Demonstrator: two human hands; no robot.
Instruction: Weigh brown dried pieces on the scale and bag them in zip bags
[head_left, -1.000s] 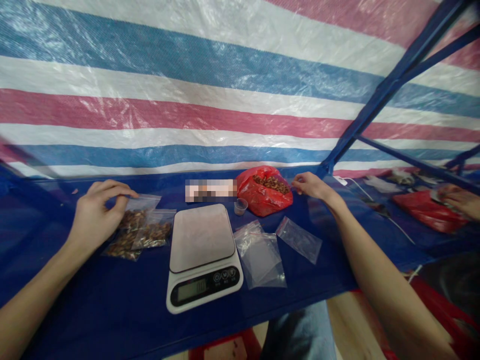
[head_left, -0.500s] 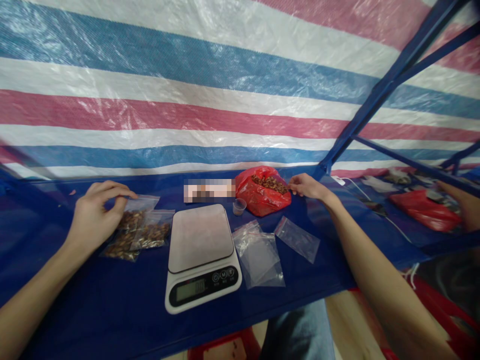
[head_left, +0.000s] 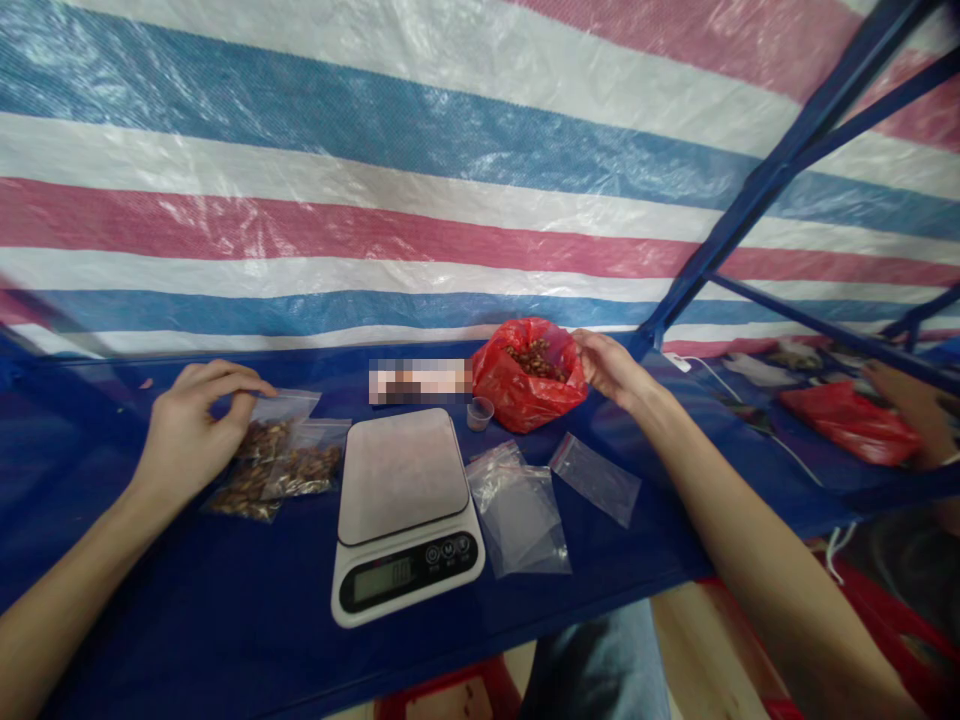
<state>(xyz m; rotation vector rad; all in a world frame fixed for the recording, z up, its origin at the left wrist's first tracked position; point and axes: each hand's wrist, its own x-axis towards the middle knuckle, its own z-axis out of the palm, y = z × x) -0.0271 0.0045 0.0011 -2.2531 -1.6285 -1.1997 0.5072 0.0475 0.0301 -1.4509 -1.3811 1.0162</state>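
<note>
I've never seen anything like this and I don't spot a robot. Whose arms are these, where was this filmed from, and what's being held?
There is no robot: a person works bare-handed. All the pictures come from one camera worn on that person's head, looking forward and down.

The left hand is at the filled see-through bags, which contain brown pieces; whether it grips one is hard to tell. The right hand holds the rim of an open red plastic bag with similar brown pieces inside.

Between the hands, on the blue table, sit a white scale, a small clear cup and flat see-through bags. Behind hangs a striped sheet.
</note>
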